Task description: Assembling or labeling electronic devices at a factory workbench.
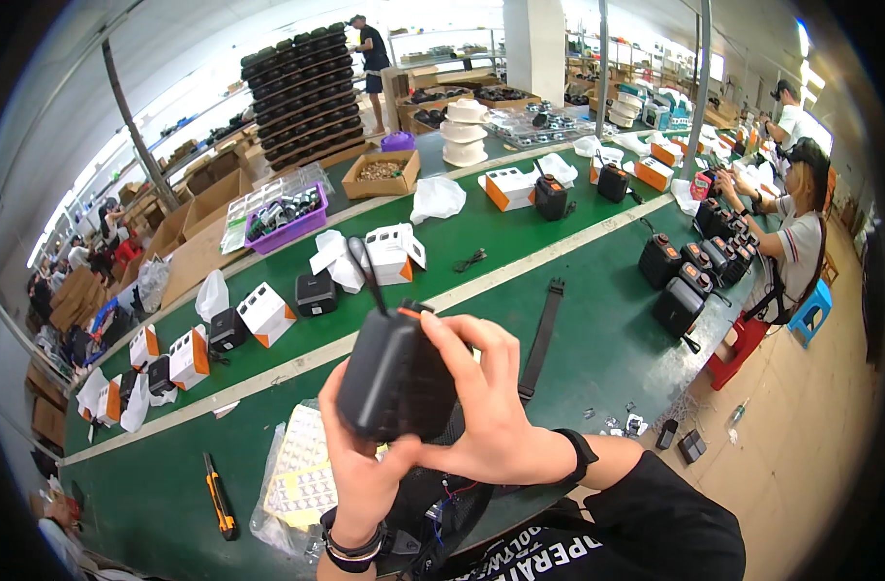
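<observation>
Both my hands hold a black portable speaker point(396, 382) up over the green bench. A black loop strap sticks up from its top, near an orange detail. My left hand point(360, 474) wraps round its left side and underside. My right hand point(496, 416) grips the right side, fingers at the top edge and thumb near the bottom. Beneath my wrists lie a sheet of stickers point(302, 470) in clear plastic and some thin coloured wires point(447, 499). To the left rests an orange and black utility knife point(218, 496); a black strap point(543, 339) lies to the right.
White and orange boxes point(265, 315) and black speakers point(316, 294) line the far strip. A purple basket point(286, 219) of parts stands beyond. At right, several speakers point(680, 305) stand before a seated person point(796, 228). Behind rises a tall stack of black trays point(302, 97).
</observation>
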`<state>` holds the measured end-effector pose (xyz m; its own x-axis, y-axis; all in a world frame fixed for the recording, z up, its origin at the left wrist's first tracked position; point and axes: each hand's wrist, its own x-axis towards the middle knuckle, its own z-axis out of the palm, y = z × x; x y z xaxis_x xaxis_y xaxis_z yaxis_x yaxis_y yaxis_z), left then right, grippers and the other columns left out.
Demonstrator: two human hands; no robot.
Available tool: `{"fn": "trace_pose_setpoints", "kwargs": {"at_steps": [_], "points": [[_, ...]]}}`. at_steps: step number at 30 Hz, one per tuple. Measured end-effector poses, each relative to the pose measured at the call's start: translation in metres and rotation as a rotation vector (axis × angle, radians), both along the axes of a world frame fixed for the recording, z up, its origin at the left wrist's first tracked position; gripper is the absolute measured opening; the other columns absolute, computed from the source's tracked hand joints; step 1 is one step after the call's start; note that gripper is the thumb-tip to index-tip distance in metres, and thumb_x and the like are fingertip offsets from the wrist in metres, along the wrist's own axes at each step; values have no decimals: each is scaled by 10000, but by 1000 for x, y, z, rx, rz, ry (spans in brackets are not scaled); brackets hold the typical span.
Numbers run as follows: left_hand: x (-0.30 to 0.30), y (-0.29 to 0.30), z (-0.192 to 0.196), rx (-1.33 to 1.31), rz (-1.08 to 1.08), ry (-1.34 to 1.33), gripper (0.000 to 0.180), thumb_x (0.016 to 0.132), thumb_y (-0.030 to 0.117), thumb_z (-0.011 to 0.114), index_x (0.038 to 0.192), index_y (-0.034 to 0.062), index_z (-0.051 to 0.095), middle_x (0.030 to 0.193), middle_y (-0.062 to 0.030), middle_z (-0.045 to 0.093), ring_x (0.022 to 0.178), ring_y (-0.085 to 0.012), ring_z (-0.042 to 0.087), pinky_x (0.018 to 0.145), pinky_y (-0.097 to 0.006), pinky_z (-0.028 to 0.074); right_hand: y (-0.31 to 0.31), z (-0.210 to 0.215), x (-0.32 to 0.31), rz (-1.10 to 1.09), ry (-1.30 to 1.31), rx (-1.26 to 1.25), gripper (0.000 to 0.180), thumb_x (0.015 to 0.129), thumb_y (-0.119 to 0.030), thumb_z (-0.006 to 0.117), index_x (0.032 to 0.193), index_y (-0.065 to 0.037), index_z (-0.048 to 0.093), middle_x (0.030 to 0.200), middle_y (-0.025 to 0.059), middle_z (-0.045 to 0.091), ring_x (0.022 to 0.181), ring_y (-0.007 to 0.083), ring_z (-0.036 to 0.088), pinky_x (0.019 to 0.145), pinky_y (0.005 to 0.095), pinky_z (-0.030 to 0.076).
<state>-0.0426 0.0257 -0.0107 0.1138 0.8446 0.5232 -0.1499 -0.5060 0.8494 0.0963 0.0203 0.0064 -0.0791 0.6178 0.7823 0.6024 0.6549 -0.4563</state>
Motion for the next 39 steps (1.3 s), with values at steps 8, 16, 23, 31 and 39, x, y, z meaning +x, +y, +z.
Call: {"fn": "trace_pose_setpoints", "kwargs": {"at_steps": [8, 16, 23, 31, 39], "points": [[-30, 9, -2, -450, -316, -464, 602, 765, 247, 630, 1223, -31, 356, 1113, -110, 506, 989, -171, 535, 825, -309, 455, 13, -4, 2, 349, 298, -194, 783, 672, -202, 750, 1286, 27, 322, 1168, 180, 454, 1086, 244, 459, 875, 346, 401], [-57, 13, 11, -41, 312, -18, 576, 864, 268, 480, 1317, -17, 269, 1259, -162, 370, 1175, -241, 375, 971, -360, 298, 137, -61, 24, -242, 8, -312, 674, 634, -297, 713, 1156, 14, 423, 1012, 221, 510, 874, 362, 565, 782, 385, 468], [-82, 6, 20, 61, 395, -123, 649, 845, 383, 481, 1314, -12, 265, 1242, -178, 376, 1158, -267, 385, 958, -380, 304, 258, -138, 59, -547, -14, -499, 677, 674, -192, 721, 1191, 7, 333, 1077, 217, 445, 904, 386, 557, 769, 407, 476], [-97, 11, 21, 78, 561, -143, 723, 819, 457, 486, 1311, -20, 256, 1251, -179, 367, 1160, -276, 378, 968, -405, 284, 294, -133, -51, -301, -233, -304, 426, 736, -328, 647, 939, 32, 545, 895, 186, 559, 798, 353, 580, 680, 399, 482], [-108, 14, 13, 95, 685, -73, 718, 818, 447, 486, 1306, -27, 257, 1257, -195, 361, 1150, -301, 392, 970, -409, 290, 348, -144, -147, -325, -40, -927, 821, 674, -680, 528, 968, 84, 596, 1013, 229, 570, 969, 358, 532, 788, 448, 436]]}}
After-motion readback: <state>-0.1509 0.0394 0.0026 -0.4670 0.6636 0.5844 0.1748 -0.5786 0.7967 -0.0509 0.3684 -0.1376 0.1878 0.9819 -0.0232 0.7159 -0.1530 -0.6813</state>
